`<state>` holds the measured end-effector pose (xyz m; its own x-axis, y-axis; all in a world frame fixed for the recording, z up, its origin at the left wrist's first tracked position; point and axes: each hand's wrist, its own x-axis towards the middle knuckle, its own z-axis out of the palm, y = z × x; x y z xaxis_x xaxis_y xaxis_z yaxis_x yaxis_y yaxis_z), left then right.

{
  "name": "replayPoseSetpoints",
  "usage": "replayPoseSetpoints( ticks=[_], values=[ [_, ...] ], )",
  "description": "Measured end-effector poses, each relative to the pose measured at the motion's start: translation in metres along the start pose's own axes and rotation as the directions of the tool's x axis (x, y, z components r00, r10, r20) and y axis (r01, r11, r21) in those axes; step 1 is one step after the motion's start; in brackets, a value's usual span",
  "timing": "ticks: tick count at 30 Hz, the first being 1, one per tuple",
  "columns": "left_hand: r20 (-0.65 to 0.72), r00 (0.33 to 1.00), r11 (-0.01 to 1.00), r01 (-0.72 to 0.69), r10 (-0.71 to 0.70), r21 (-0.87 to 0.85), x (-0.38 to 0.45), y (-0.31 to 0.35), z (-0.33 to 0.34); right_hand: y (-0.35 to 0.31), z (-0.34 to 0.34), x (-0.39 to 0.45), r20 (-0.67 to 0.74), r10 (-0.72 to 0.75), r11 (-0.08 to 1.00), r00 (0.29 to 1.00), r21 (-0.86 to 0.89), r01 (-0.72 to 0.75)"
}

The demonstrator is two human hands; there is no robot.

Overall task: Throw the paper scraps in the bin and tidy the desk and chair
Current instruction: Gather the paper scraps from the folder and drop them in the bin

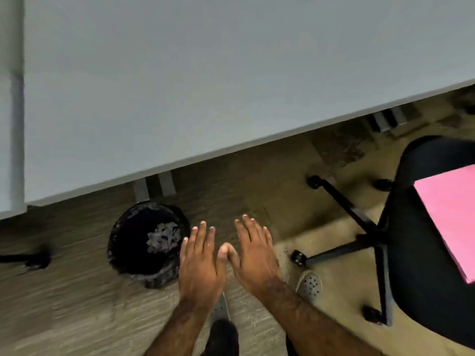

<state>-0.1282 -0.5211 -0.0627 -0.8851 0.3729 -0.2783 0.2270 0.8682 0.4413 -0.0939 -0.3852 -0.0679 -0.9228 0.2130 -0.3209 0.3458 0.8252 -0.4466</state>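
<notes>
1. The grey bench (180,86) fills the upper part of the view, its front edge running diagonally from lower left to upper right, its top bare in the part that shows.
2. The floor (77,304) below it is a brownish carpet, blurred toward the left.
3. A black swivel chair (424,253) stands at the right, apart from the bench edge, its wheeled base spread over the floor.
4. A pink folder or stack of paper (452,222) lies on the chair seat, running out of view at the right edge.
5. The bin (147,240), lined with a black bag, stands on the floor just in front of the bench edge; pale paper scraps (163,237) lie inside it.
6. The left hand (200,260) is spread flat, palm down, fingers straight, holding nothing, just right of the bin's rim.
7. The right hand (254,253) is likewise flat and empty; the two thumb tips meet between the hands.
8. A perforated grey shoe (309,285) shows beside the right forearm.
</notes>
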Motion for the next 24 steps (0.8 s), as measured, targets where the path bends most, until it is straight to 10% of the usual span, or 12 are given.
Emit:
replayPoseSetpoints(
  ticks=[14, 24],
  values=[
    [0.202, 0.797, 0.815, -0.579, 0.569, -0.010, 0.047, 0.278, 0.053, 0.217, -0.189, -0.091, -0.470, 0.525, 0.850, 0.709, 0.262, -0.456],
    [0.277, 0.589, 0.620, -0.784, 0.759, -0.034, 0.074, 0.440, 0.155, 0.407, -0.250, -0.128, -0.476, 0.759, 0.633, 0.444, 0.377, -0.677]
  ],
)
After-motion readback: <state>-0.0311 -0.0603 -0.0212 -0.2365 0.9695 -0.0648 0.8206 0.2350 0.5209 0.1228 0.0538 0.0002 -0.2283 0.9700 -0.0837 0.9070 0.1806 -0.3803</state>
